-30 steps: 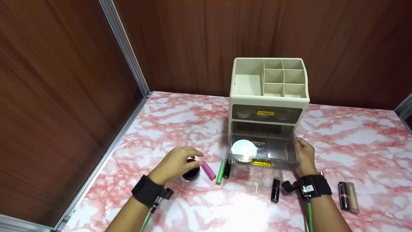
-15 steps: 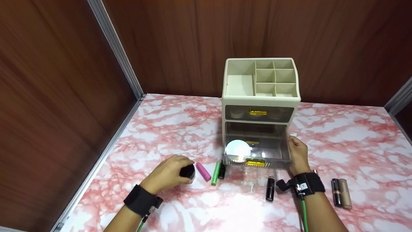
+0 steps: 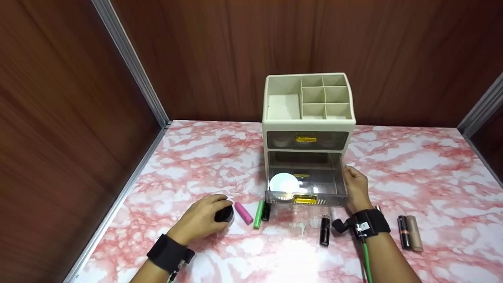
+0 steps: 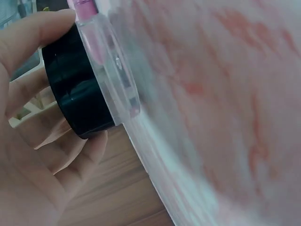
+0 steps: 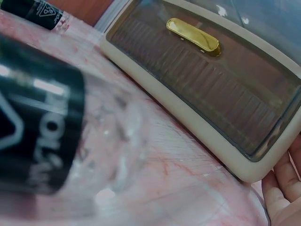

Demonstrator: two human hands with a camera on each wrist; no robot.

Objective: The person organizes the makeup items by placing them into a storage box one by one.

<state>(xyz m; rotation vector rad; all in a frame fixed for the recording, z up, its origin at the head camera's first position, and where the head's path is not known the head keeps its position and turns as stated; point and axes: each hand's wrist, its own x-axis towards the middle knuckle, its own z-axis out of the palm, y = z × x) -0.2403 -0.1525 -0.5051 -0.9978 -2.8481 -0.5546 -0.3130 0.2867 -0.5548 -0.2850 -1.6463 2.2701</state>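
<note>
My left hand (image 3: 202,218) grips a small clear jar by its black lid (image 4: 77,82), fingers and thumb around the lid's side. In the left wrist view the jar's clear base (image 4: 115,75) is right at the marbled tabletop. My right hand (image 3: 357,188) rests against the right side of a cream makeup organizer (image 3: 308,126), its relaxed fingers (image 5: 287,176) partly hidden behind the corner. The organizer's middle drawer (image 3: 326,188) is pulled out with a round white item (image 3: 283,183) inside. The upper drawer (image 3: 326,140) is closed.
Beside the jar lie a pink tube (image 3: 243,213), a green tube (image 3: 258,214) and a black one (image 3: 266,212). A black lipstick (image 3: 325,230) lies in front of the drawer. To the right are a black tube (image 3: 404,232) and a beige tube (image 3: 414,233). Wooden panels (image 3: 235,59) enclose the table.
My left hand has come down from over the jar and taken hold of its lid. The right hand stays at the organizer's side. The head view has shifted slightly.
</note>
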